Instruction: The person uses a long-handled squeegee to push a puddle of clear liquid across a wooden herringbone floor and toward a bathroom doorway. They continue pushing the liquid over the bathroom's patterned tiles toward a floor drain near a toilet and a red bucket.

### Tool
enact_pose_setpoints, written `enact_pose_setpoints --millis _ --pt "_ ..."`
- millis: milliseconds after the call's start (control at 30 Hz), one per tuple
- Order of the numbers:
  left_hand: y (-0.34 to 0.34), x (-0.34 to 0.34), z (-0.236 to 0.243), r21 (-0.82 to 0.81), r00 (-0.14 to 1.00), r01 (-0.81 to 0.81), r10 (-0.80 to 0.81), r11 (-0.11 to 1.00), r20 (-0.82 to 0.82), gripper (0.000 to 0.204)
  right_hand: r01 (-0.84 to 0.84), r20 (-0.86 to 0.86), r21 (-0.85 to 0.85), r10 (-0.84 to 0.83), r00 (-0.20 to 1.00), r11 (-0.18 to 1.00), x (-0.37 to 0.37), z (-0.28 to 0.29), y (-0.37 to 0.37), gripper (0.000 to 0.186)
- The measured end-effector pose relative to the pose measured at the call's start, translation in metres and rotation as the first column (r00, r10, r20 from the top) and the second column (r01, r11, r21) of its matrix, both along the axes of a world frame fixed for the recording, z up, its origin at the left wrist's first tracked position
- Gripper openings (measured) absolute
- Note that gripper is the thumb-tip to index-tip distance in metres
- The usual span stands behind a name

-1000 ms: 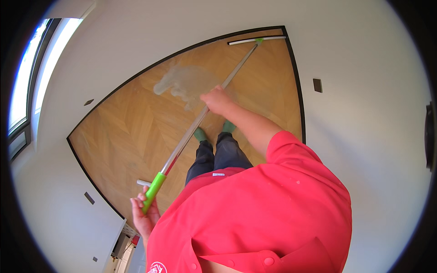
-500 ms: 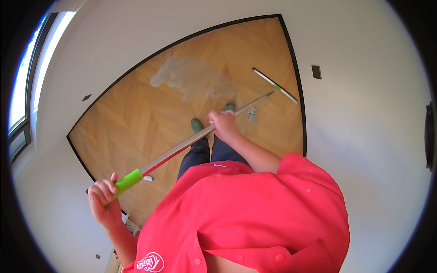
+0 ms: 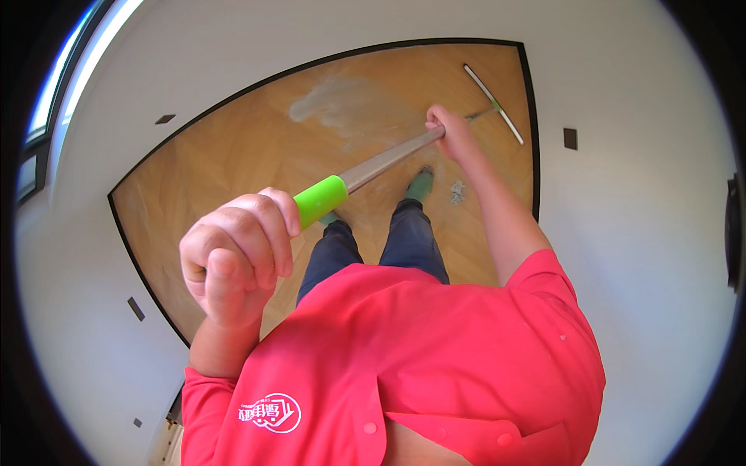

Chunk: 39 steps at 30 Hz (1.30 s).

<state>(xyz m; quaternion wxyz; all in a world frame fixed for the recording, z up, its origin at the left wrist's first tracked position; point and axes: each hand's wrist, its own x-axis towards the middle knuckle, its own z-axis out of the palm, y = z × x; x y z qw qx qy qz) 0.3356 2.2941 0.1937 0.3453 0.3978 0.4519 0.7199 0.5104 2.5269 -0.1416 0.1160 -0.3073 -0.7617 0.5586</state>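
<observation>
My left hand (image 3: pixel 237 248) is closed around the bright green grip (image 3: pixel 318 200) of a long squeegee mop, raised close to the camera. Farther along its metal pole (image 3: pixel 388 160), at upper right, my right hand (image 3: pixel 451 132) grips the shaft. The mop's long, thin head (image 3: pixel 509 120), with a green joint, lies diagonally on the herringbone wood floor (image 3: pixel 194 179) near the dark edge. A pale, smeary patch (image 3: pixel 330 109) marks the floor left of the head. A small grey crumpled heap (image 3: pixel 458 192) lies beside my right foot.
White walls (image 3: pixel 637 233) surround me, with dark baseboard (image 3: pixel 532 179) along the floor and small dark wall plates (image 3: pixel 570 138). A bright window (image 3: pixel 58 70) is at upper left. A dark object (image 3: pixel 730 233) sits at the far right rim.
The mop head has swung from nearly horizontal in the far corner to a diagonal. My left hand has risen toward the camera, and my right hand has shifted up and rightward.
</observation>
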Motion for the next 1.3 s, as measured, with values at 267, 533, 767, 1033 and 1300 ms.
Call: enact_pose_setpoints --millis 267,533,767,1033,1300 --pt "-0.168 -0.125 0.007 -0.174 0.927 -0.366 0.375 0.914 0.021 0.038 -0.452 0.197 0.329 0.408 0.892 0.829 -0.196 0.027 -0.133 0.014" --pt "-0.354 -0.193 0.052 -0.157 0.763 -0.635 0.646 0.756 0.024 0.043 -0.62 0.063 0.339 0.64 0.766 0.708 -0.335 0.044 -0.329 0.011" --pt "-0.449 -0.153 0.116 -0.113 0.636 -0.771 0.764 0.626 -0.109 0.044 -0.726 -0.074 0.326 0.782 0.619 0.606 -0.398 0.081 -0.475 0.005" --pt "-0.44 -0.077 0.14 -0.155 0.292 -0.947 0.955 0.28 -0.058 0.045 -0.926 0.015 0.252 0.956 0.293 0.28 -0.383 0.115 -0.518 0.011" --pt "-0.414 -0.061 0.122 -0.394 0.031 -0.912 0.976 0.116 0.217 0.042 -0.885 0.189 0.194 0.87 0.456 0.422 -0.306 0.112 -0.421 0.014"
